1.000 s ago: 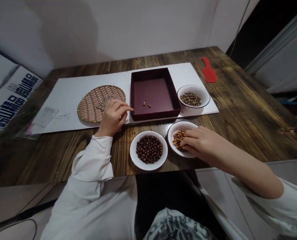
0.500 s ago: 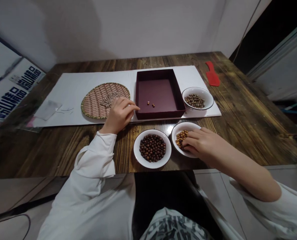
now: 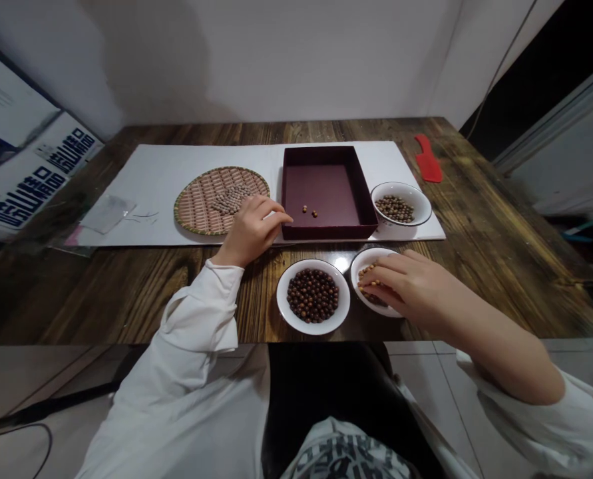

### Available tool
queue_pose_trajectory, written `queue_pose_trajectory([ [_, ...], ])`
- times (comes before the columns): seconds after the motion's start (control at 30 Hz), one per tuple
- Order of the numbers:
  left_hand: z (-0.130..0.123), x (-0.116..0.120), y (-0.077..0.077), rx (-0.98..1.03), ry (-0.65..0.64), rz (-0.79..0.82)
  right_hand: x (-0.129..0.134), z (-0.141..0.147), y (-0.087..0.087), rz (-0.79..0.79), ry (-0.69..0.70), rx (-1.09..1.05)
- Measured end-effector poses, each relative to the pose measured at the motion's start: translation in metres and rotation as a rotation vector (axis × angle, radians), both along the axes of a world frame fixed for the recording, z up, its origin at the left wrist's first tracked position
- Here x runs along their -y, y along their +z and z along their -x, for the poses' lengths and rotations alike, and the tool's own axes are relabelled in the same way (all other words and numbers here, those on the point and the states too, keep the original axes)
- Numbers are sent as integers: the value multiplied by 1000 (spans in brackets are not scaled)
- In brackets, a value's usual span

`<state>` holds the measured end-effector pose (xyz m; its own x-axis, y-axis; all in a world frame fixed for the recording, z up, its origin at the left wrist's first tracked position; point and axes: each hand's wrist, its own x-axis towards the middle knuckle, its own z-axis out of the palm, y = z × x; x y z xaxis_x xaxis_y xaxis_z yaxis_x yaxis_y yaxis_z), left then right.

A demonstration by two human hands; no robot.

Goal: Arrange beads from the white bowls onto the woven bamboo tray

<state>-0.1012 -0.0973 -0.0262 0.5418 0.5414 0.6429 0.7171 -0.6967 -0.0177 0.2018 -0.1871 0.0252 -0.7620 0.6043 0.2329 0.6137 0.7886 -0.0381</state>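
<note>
My left hand (image 3: pixel 255 227) is closed, thumb and forefinger together at the front left corner of a dark maroon box (image 3: pixel 331 231); anything pinched there is too small to make out. Two small beads (image 3: pixel 309 211) lie on the box floor. My right hand (image 3: pixel 408 283) hangs over a white bowl (image 3: pixel 355 269) of yellow-brown beads (image 3: pixel 371 283), its fingers bent together and partly covering them. What the fingertips hold is hidden. To the left of that bowl, a second white bowl (image 3: pixel 283 313) holds dark brown beads (image 3: pixel 313 296).
Behind my left hand lies a round woven tray (image 3: pixel 196 203) with pale beads (image 3: pixel 231 198). A third white bowl (image 3: pixel 418 199) of greenish-brown beads (image 3: pixel 395 209) sits right of the box. Farther right is a red scraper (image 3: pixel 428 163). A clear plastic bag (image 3: pixel 107 213) rests on the white board (image 3: pixel 151 173).
My right hand has risen slightly from among the yellow-brown beads. My left hand stays by the box corner. The whole view has shifted a little.
</note>
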Motion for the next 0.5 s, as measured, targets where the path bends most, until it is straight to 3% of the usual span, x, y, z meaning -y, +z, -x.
queue_pose_trajectory([
  [0.2,-4,3,3,-1,-18,-9,-15,28,22,-64,98,-24],
  [0.37,-10,5,2,-35,-84,-90,-49,65,50,-169,186,-20],
  [0.5,-12,4,-3,2,-106,-166,-76,101,66,-132,212,-54],
])
